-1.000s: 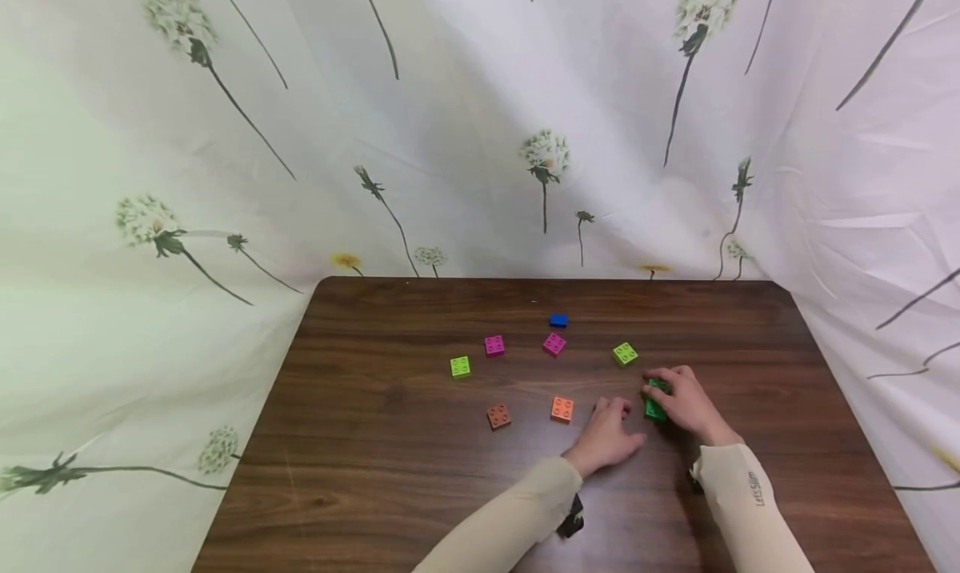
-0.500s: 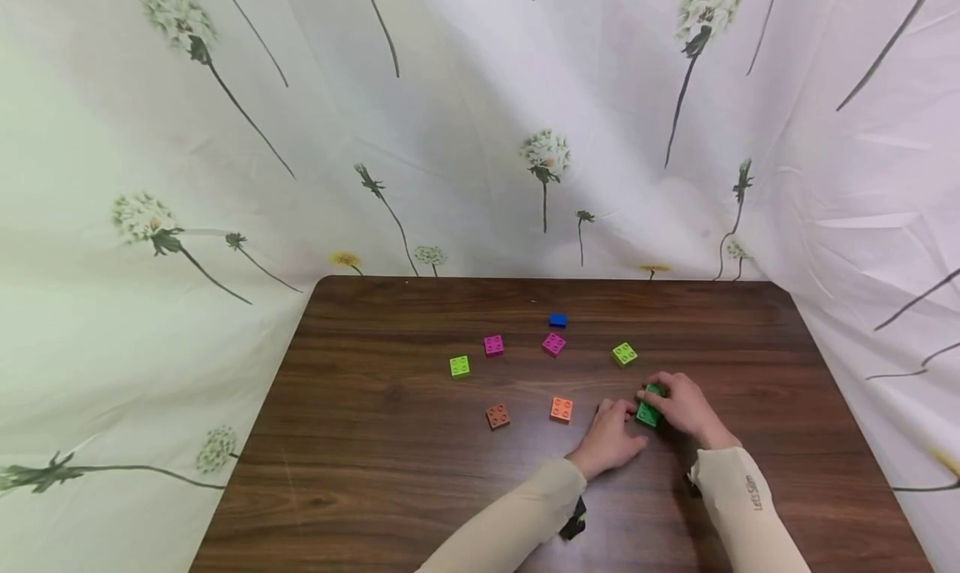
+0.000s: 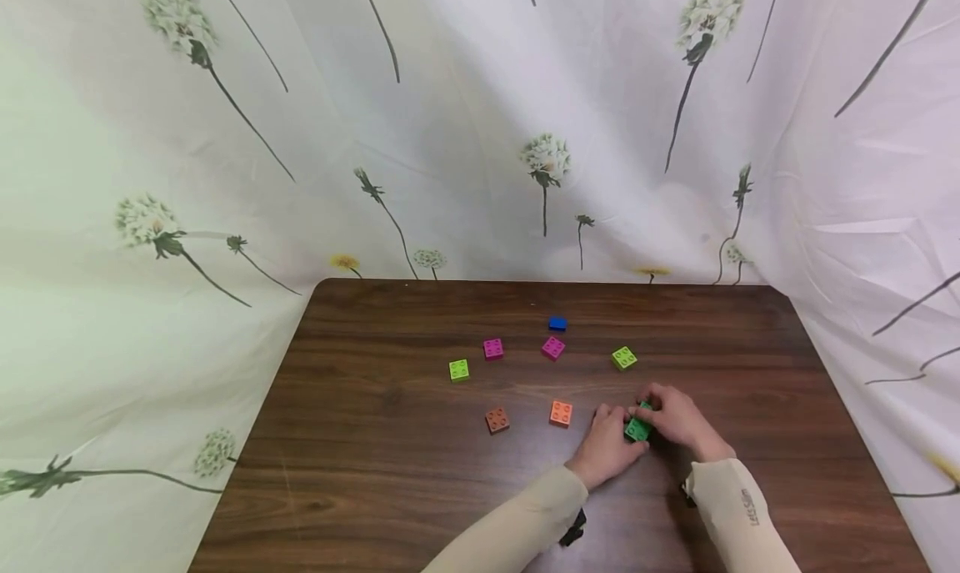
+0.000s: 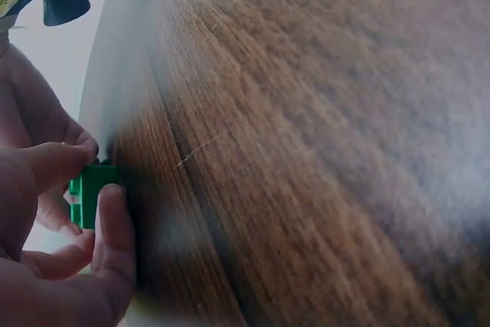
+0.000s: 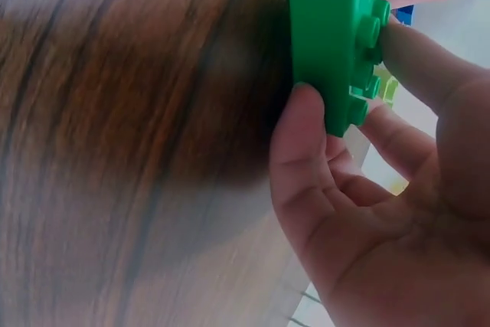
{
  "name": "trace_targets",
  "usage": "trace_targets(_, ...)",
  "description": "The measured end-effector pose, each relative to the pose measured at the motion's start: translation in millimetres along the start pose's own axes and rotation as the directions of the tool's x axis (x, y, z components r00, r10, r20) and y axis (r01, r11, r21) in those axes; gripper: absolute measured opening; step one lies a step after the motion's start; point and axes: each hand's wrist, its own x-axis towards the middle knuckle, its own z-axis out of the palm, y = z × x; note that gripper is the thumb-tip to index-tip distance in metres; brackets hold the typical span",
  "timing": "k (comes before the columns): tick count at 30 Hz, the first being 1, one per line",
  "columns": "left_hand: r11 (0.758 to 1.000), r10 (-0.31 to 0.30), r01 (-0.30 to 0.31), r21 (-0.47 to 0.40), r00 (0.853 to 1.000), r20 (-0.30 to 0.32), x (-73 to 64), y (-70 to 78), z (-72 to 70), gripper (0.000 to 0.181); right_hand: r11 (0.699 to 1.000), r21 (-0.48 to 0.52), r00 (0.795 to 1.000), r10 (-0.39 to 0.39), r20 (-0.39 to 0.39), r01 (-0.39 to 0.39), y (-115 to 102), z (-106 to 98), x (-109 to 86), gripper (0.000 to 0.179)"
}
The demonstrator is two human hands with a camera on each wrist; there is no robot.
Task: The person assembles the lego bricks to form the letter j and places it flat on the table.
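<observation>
Both hands meet on an oblong green building brick (image 3: 638,428) right of the table's middle, studs up. My left hand (image 3: 606,444) pinches its near left end, the thumb (image 4: 113,220) pressed to one side face. My right hand (image 3: 675,419) grips the far right end between thumb (image 5: 302,132) and fingers. In the right wrist view the long green side face and several studs show, while the fingers hide part of the brick. An orange brick (image 3: 560,414) lies just left of the left hand.
On the dark wooden table (image 3: 360,473) lie a brown brick (image 3: 497,420), two lime bricks (image 3: 459,370), (image 3: 624,358), two magenta bricks (image 3: 492,349), (image 3: 553,348) and a blue brick (image 3: 557,324). A flower-printed white curtain (image 3: 465,139) hangs behind the table's far edge.
My right hand has drawn the green brick left and toward the person, turning it slightly. The left hand, earlier apart from the brick, now holds its end. The other bricks stay put.
</observation>
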Motion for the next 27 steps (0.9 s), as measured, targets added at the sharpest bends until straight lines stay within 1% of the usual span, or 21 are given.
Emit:
trace_targets(5,1.0,-0.002,0.002,0.017,1.0,0.008,-4.7,-1.1,-5.2,0.032,1.0,0.008,0.999,0.021,0.025,-0.022,-6,2,-3.7,0.017)
trace_targets(12,0.998,0.033,-0.033,0.044,0.999,0.011,-17.8,-8.6,-14.8,0.031,0.999,0.007,0.999,0.033,0.037,-0.033,-15,13,-9.0,0.019)
trace_targets(15,0.998,0.029,-0.031,0.062,0.999,0.036,-24.1,-13.8,-19.9,0.033,1.0,-0.003,0.999,0.023,0.032,-0.023,-19,18,-10.9,0.019)
trace_targets(18,0.996,0.042,-0.047,0.077,0.997,0.067,-29.6,-20.2,-26.4,0.035,1.0,-0.021,1.0,0.012,0.026,-0.012,-23,24,-12.9,0.018)
trace_targets(23,0.992,0.101,-0.109,0.063,0.988,0.121,-35.7,-34.9,-38.4,0.04,0.999,-0.032,0.999,0.006,0.036,-0.005,-32,33,-15.6,0.017)
trace_targets(27,0.986,0.141,-0.152,0.067,0.979,0.148,-40.0,-48.1,-47.6,0.044,0.999,-0.033,0.998,-0.002,0.058,0.004,-39,41,-16.5,0.014)
